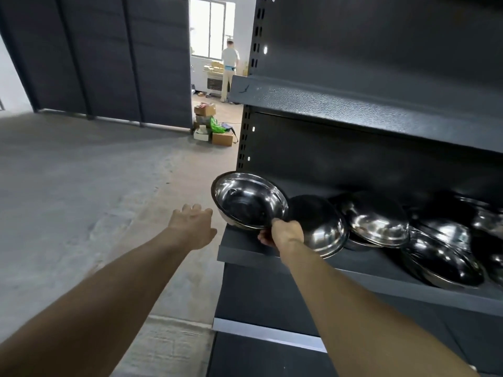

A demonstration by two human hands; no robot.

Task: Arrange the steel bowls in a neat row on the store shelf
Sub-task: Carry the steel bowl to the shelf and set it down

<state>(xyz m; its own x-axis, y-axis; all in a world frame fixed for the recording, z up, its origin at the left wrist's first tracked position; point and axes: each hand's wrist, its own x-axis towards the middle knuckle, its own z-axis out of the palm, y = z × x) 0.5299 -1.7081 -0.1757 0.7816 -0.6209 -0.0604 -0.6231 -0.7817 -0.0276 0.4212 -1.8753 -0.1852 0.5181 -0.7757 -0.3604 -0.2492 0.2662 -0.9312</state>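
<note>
Head view, lower frame: both bare arms stretch forward. Right hand (285, 233) pinches the rim of a tilted shiny round steel bowl (249, 204) over the dark grey metal shelf (245, 247)'s left end; left hand (193, 225) hovers beside it, fingers relaxed, holding nothing. Overturned steel bowls (378, 219) crowd the shelf rightward; bare concrete floor (81, 186) lies left.

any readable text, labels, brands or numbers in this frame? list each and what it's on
None can be read.
Steel bowl gripped by the right hand: no stamp or label shows.
Shelf edge: bare, no price tag.
Cardboard boxes on the floor in the doorway: any print is too small and blurred to read.
Left hand: open, holds nothing.
</note>
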